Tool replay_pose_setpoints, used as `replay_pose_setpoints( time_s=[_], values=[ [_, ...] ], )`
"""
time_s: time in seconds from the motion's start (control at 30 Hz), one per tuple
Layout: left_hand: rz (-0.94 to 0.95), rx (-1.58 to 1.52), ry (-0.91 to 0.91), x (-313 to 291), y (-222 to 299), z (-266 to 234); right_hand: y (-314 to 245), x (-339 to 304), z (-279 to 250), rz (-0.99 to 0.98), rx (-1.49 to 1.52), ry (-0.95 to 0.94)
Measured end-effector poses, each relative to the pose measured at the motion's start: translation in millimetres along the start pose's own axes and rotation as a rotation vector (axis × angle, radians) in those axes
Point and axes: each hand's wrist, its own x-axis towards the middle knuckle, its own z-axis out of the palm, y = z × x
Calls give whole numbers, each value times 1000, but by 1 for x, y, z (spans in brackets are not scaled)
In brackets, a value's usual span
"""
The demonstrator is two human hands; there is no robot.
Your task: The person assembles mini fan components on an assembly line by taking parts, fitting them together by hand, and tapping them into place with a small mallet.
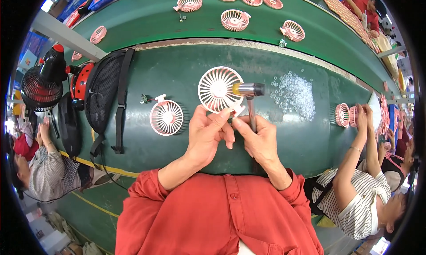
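Before me is a round, pink-and-white slatted fan housing [218, 90], its small white neck [238, 110] toward me. My left hand [205, 134] is closed at that neck, thumb and fingers together beside a short wire. A hammer [249, 89] with a yellow and black head is gripped by its handle in my right hand [259, 138], whose thumb is close to the neck. The hammer head overlaps the housing's right edge in view; whether they touch I cannot tell. To the left lies another fan housing [166, 117], wired to a small green circuit board [143, 98].
Small clear rings [295, 96] lie heaped right of the hammer. A black backpack [106, 93] and a black fan [43, 82] stand at left. Beyond the bench edge, a green belt [204, 24] carries several fan housings. Co-workers sit on both sides; one [355, 197] handles housings at right.
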Motion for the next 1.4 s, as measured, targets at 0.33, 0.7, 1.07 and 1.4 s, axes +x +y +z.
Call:
replay_pose_setpoints(
  time_s=[0.33,0.7,1.07,1.4],
  values=[
    [-30,120,53,6,-7,-3,4,8,-3,-43,-113,-35],
    [-61,112,-65,-2,6,-1,-16,-13,-14,-57,-144,-95],
    [-7,48,-113,-3,-5,-7,-10,-23,-7,-513,-617,-102],
    [192,388,-77,-9,-7,-7,-4,-16,-10,-1011,-759,122]
  ],
)
